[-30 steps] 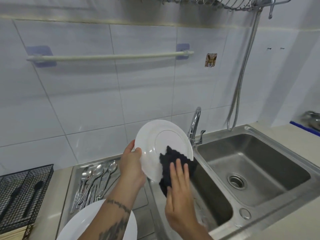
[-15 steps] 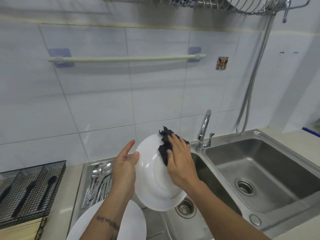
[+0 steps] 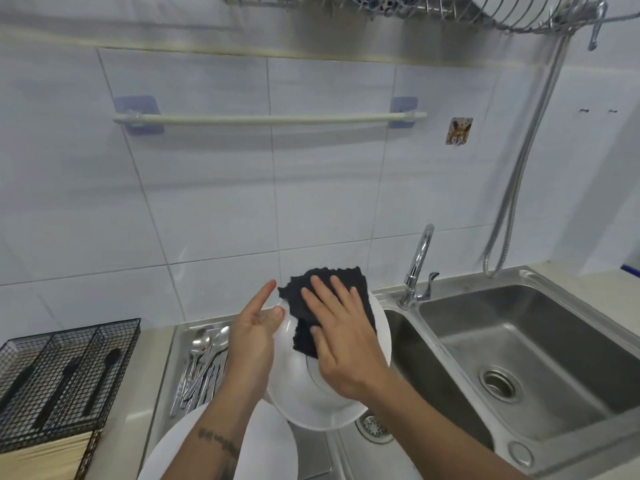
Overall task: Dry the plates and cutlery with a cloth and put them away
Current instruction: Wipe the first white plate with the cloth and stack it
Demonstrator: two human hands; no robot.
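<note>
I hold a white plate [image 3: 311, 403] tilted over the sink's left basin, its underside toward me. My left hand [image 3: 252, 344] grips its left rim, thumb on the edge and index finger pointing up. My right hand [image 3: 341, 337] presses a dark cloth [image 3: 304, 292] flat against the plate's upper part with straight fingers. A second white plate [image 3: 266, 445] lies below on the drainboard, partly hidden by my left forearm. Several spoons and other cutlery [image 3: 204, 362] lie on the drainboard to the left.
A black wire cutlery basket [image 3: 62, 375] with dark-handled utensils stands at the left on the counter. A tap [image 3: 419, 268] rises behind the double steel sink [image 3: 519, 344]. A wire dish rack [image 3: 485, 12] hangs overhead, a towel rail [image 3: 270, 118] on the wall.
The plate has tipped from upright to lying flatter and lower. My right hand with the cloth has slid from the plate's lower part up to its top edge.
</note>
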